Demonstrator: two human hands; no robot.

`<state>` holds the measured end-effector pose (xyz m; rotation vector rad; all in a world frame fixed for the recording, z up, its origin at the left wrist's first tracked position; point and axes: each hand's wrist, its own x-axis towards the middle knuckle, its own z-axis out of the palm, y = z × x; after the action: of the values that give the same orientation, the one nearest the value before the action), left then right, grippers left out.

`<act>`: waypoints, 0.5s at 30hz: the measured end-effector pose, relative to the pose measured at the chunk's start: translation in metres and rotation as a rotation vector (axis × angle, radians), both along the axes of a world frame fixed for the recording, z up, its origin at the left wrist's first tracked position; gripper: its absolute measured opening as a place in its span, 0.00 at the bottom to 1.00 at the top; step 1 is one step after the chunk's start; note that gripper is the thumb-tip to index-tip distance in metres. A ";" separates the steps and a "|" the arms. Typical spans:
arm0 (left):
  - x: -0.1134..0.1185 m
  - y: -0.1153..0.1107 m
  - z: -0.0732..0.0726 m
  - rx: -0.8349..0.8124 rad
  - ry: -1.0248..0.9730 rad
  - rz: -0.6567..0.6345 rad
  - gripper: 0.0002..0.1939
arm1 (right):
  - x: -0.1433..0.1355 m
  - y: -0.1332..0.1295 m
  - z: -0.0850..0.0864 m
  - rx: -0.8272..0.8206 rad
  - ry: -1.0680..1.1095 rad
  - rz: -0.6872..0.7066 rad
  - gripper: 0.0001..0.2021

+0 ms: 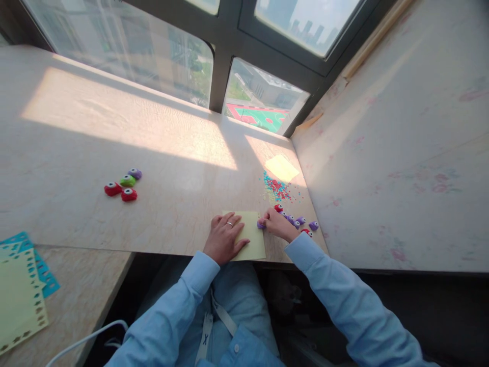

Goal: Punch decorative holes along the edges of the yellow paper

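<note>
One purple punch (260, 225) in right hand (277, 224); left hand (224, 237) on paper (255, 245).

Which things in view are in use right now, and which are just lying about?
In use:
yellow paper, under the left hand
purple punch, in the right hand

Apparently lying about:
left-side punches
right-side punches
confetti
punched yellow sheet
white cable

Under left grip (224, 237): sheet (254, 245), matt smooth paper. In right grip (278, 224): purple punch (260, 225), glossy plastic look. On left grip: ring (229, 224), shiny metal. Beneath both grips: counter (179, 204), smooth, stone-like. Behind both: sleeves (344, 288), matt cloth.
</note>
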<state>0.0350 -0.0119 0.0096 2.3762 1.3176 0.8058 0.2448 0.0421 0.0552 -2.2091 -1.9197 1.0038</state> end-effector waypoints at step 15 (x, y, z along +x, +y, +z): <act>0.002 0.000 0.002 -0.011 -0.013 0.032 0.17 | 0.000 -0.015 0.013 0.008 0.090 -0.065 0.04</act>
<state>0.0366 -0.0121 0.0111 2.3433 1.3547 0.8190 0.2446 0.0271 0.0678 -2.1669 -1.7999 1.0645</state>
